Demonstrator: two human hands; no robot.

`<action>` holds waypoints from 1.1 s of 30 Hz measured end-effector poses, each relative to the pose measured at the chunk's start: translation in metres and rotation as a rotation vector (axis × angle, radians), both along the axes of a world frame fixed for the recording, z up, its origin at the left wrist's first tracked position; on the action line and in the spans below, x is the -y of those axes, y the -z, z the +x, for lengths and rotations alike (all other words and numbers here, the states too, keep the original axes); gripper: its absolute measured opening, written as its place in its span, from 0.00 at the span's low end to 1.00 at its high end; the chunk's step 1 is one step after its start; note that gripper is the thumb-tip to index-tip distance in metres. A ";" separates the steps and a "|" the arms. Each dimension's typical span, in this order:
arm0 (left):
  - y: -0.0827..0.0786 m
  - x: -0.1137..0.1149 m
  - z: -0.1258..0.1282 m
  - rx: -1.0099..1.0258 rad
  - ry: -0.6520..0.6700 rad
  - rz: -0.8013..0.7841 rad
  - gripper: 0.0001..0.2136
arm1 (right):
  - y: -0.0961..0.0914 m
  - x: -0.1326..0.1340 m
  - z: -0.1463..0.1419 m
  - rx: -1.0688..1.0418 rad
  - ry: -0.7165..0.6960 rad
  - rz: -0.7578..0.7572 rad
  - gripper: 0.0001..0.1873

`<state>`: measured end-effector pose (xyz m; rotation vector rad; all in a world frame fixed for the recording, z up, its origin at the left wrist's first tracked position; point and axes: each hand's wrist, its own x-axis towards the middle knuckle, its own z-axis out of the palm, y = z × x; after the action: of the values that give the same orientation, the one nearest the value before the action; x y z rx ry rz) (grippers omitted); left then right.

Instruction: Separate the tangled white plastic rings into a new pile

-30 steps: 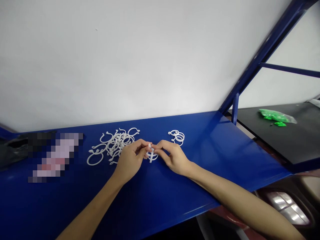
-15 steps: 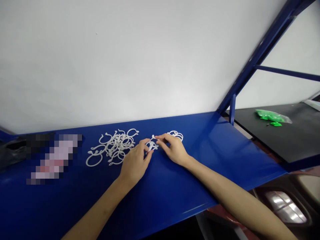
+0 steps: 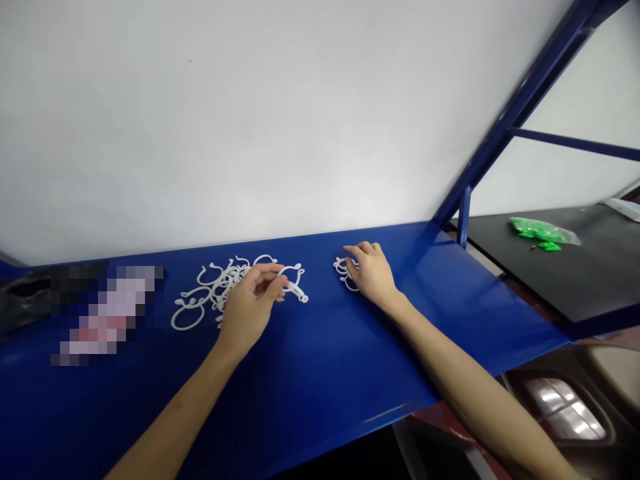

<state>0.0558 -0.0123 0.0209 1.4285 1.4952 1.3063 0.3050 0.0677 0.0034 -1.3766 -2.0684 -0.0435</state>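
Observation:
Between the thumb and fingers of my left hand [image 3: 251, 303] are white plastic rings [image 3: 295, 285], thin open loops with small knobbed ends and an eyelet; how many I hold cannot be told. Just left of that hand, and partly behind it, lies a tangled pile of similar white rings [image 3: 213, 290]. My right hand [image 3: 373, 273] is over a smaller group of white rings [image 3: 351, 283], its thumb and index finger apart. That hand covers part of the group. Both groups rest on the blue table [image 3: 320, 373].
A blurred-out pinkish package [image 3: 117, 310] and a dark bag [image 3: 23, 300] lie at the left. Behind is a white wall [image 3: 300, 120]. Blue frame bars [image 3: 465, 193] rise at the right, beside a black table [image 3: 540, 273] bearing a bag of green pieces [image 3: 543, 230].
My hands were close together at the rings in the middle. My left hand has drawn left, still holding rings; my right hand has moved right, over the small group, and its fingers have opened.

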 end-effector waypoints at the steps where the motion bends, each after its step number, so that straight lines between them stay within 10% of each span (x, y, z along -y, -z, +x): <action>1: 0.000 0.000 0.001 0.025 0.007 -0.002 0.17 | -0.003 0.004 -0.002 -0.013 -0.005 0.032 0.13; 8: -0.001 0.002 0.006 0.122 0.055 -0.034 0.17 | -0.014 0.043 -0.036 -0.296 -0.440 -0.215 0.15; 15: 0.000 0.004 0.011 0.140 0.073 -0.042 0.17 | 0.004 0.058 -0.055 -0.568 -0.447 -0.496 0.22; 33: 0.016 -0.006 -0.002 -0.600 -0.042 0.062 0.15 | 0.001 0.046 -0.051 -0.777 -0.409 -0.345 0.11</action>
<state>0.0534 -0.0064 0.0049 1.9510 1.8769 0.9940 0.2535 0.0219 0.0027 -0.8997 -1.6634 0.9101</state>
